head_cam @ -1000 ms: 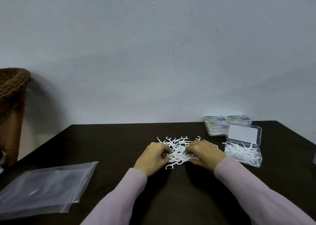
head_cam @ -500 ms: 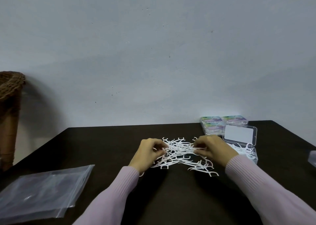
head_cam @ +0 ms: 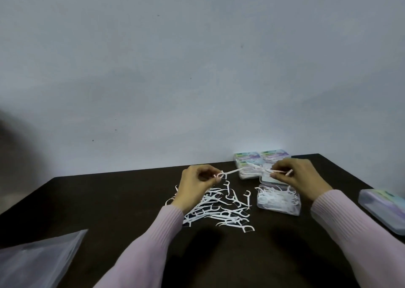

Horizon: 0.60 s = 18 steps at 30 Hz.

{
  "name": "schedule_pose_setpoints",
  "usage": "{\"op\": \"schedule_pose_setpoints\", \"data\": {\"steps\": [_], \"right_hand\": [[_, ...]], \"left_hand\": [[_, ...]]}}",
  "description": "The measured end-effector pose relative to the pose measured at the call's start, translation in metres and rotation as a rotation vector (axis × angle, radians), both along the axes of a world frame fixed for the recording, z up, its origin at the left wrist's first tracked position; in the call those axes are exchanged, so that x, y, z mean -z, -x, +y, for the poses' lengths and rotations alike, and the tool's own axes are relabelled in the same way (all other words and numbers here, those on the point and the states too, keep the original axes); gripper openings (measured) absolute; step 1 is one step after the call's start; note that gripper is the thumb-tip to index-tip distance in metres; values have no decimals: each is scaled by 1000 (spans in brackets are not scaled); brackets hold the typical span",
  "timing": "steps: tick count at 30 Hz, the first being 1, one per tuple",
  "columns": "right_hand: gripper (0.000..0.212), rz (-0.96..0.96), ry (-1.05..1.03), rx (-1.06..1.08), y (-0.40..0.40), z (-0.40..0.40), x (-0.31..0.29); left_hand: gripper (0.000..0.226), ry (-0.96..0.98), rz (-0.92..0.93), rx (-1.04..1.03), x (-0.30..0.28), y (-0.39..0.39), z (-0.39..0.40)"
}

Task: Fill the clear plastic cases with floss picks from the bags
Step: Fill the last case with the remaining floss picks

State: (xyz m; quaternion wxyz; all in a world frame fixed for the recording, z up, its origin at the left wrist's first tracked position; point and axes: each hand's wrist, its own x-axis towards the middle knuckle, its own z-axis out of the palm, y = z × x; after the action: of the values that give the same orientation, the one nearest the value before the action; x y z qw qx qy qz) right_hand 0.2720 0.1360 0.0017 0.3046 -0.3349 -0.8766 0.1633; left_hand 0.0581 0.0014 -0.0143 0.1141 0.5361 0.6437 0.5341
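A loose pile of white floss picks (head_cam: 221, 209) lies on the dark table (head_cam: 109, 200). My left hand (head_cam: 195, 187) is raised above the pile and pinches one floss pick (head_cam: 230, 172) by its head. My right hand (head_cam: 295, 178) hovers over the open clear plastic case (head_cam: 278, 200), pinching a few floss picks (head_cam: 282, 172). The case holds several picks, and its lid is mostly hidden behind my right hand.
Closed filled cases (head_cam: 260, 158) are stacked at the table's back edge by the wall. Another closed case (head_cam: 385, 209) lies at the right edge. A clear plastic bag (head_cam: 37, 261) lies flat at the front left.
Both hands lifted off the pile with picks. My right hand moved right to above the open case. The view swung left to right, so the basket left the frame.
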Motion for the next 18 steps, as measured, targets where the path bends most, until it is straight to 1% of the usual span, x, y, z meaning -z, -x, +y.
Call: {"op": "schedule_pose_setpoints", "data": {"steps": [4, 6, 8, 13, 18], "right_hand": [[26, -179, 63, 108, -24, 19, 7], [26, -264, 86, 121, -30, 24, 12], [25, -299, 99, 114, -32, 26, 16], [24, -256, 124, 72, -30, 31, 24], [18, -116, 150, -3, -30, 36, 26]], "left_hand": [[15, 11, 23, 45, 7, -17, 23], [14, 35, 46, 68, 10, -26, 35], [15, 55, 65, 96, 13, -37, 45], [18, 76, 112, 157, 21, -57, 67], [24, 97, 140, 181, 29, -66, 80]]}}
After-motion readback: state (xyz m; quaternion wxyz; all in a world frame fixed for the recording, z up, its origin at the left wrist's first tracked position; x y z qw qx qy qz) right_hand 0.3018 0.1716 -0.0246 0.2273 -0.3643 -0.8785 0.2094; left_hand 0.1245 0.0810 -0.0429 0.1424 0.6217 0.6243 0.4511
